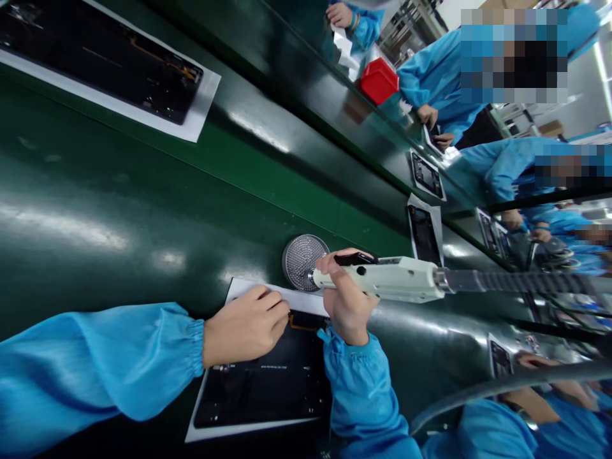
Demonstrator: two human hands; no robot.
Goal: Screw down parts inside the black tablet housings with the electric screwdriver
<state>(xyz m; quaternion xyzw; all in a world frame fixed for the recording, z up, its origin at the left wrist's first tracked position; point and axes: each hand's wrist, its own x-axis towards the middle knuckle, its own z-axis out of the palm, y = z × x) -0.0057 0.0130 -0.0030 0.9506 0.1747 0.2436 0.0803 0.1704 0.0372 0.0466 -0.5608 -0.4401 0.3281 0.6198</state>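
Note:
My right hand (345,294) is wrapped around a white electric screwdriver (392,279) whose tip points at a round metal dish of tiny screws (301,260). My left hand (245,325) rests curled on the top edge of a black device panel (268,389) that lies on a white sheet (248,288) on the green conveyor belt (143,210). The left fingers are pressed together at the panel's edge; whether they pinch anything is hidden. Both arms wear blue sleeves.
Another black panel on a white sheet (109,57) lies at the upper left of the belt. More panels (424,234) sit further along. Other people in blue coats (440,76) work along the line, and a red box (378,80) stands beyond the belt. The screwdriver's cable (502,280) runs right.

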